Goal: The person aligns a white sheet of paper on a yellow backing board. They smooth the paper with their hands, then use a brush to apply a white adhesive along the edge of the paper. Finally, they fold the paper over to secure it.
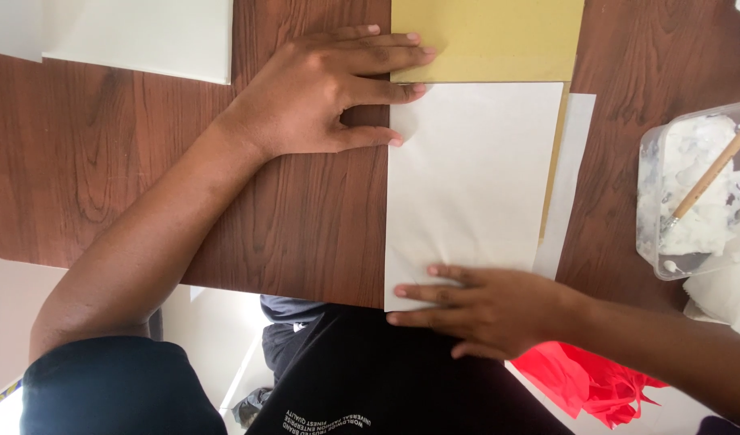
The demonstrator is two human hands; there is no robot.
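Here left hand (322,97), right hand (483,310) flat at white sheet (471,185) edges.

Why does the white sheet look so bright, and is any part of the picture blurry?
Head view: daylight washes out the white sheet, soft shadows falling beside the left hand; the right hand and the wooden table stay sharp; the plastic tub shows slight glare; no obvious blur.

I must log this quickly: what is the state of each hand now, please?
Left hand: open, flat, fingers pressing the white paper edge.
Right hand: open, flat on the same paper, holding nothing.
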